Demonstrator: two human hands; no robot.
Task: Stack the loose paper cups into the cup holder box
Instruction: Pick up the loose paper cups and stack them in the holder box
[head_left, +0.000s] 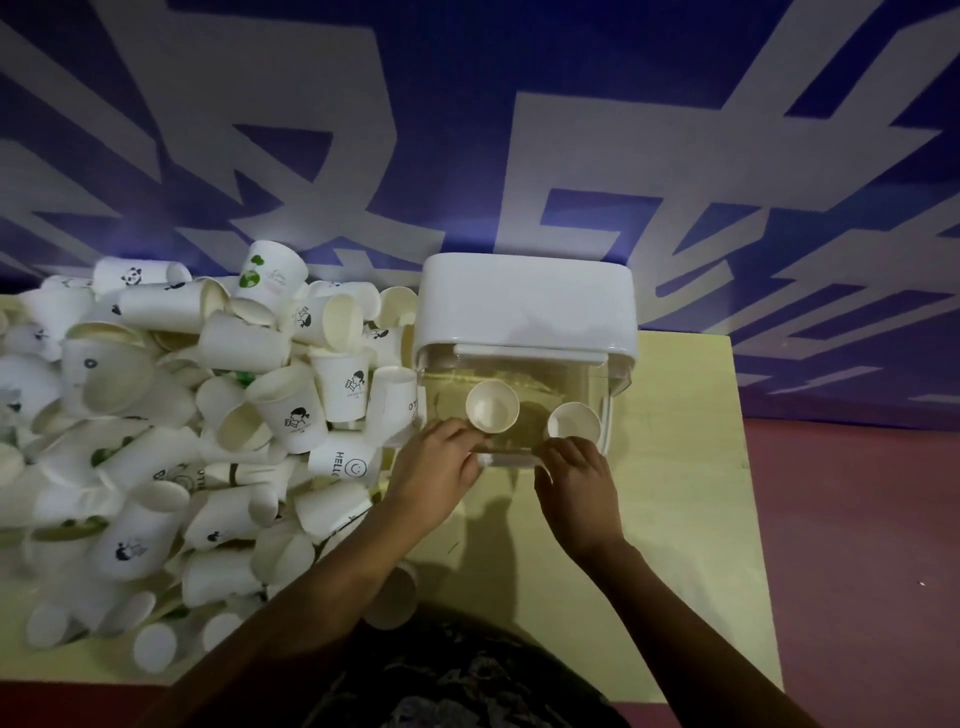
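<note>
Both your bare hands reach forward over the pale yellow counter (675, 519). Your left hand (441, 462) and right hand (576, 478) rest on the near bottom edge of the clear cup holder box (519, 384), fingers curled on it; whether they grip anything, you cannot tell. 2 cup mouths (492, 406) show through the box's clear front. To its left lies the heap of loose paper cups (171, 415). Beyond stands a blue-and-white wall (467, 130).

One paper cup (344, 464) in the pile reads "HELLO" beside a smiley.
</note>
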